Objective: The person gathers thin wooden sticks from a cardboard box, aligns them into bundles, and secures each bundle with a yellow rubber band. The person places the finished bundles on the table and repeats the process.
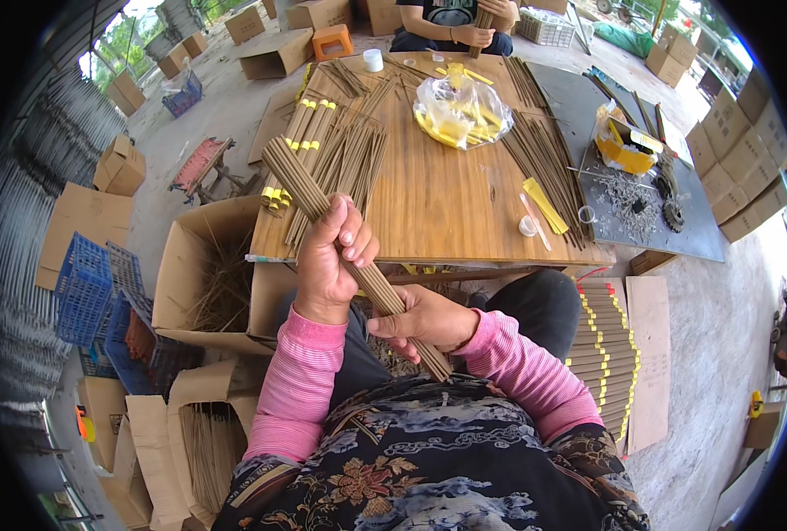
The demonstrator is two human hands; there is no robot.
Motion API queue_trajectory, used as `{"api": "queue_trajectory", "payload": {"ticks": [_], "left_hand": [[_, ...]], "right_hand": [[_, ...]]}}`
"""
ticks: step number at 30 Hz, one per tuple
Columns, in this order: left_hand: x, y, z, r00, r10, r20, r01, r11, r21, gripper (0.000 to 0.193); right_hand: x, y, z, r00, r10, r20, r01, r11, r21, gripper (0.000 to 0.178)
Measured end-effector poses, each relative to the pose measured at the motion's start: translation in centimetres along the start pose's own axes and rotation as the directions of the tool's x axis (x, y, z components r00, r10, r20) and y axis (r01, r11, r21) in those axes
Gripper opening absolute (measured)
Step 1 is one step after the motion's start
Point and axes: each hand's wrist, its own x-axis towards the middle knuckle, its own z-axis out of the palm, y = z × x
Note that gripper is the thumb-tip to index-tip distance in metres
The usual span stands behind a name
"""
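Observation:
A thick bundle of thin brown sticks, like incense sticks [298,183], slants over my lap from upper left to lower right. My left hand [333,257] is wrapped round its middle. Lower down, my right hand [433,317] grips the same bundle near its bottom end, thumb across the front. The upper end reaches over the near left edge of the wooden table [446,203]. Behind it lie loose brown sticks [353,164] and rolled bundles with yellow bands [303,133].
A plastic bag of yellow strips [464,111] sits on the table, with more yellow strips [545,208] nearer. An open carton [181,274] stands at left, banded bundles [604,354] lie at right. Across the table, a person's hands [475,35] hold sticks.

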Motion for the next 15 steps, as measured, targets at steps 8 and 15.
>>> {"api": "queue_trajectory", "payload": {"ticks": [8,15], "left_hand": [[-0.4,-0.6,0.3,0.992,0.056,-0.111,-0.043,0.993,0.112,0.014],[-0.2,-1.6,1.5,0.909,0.173,-0.380,-0.072,0.961,0.266,0.009]], "right_hand": [[0.4,0.9,0.3,0.951,-0.134,-0.278,0.034,0.941,-0.337,0.026],[1.4,3.0,-0.4,0.792,-0.485,-0.370,0.061,0.666,-0.743,0.030]]}}
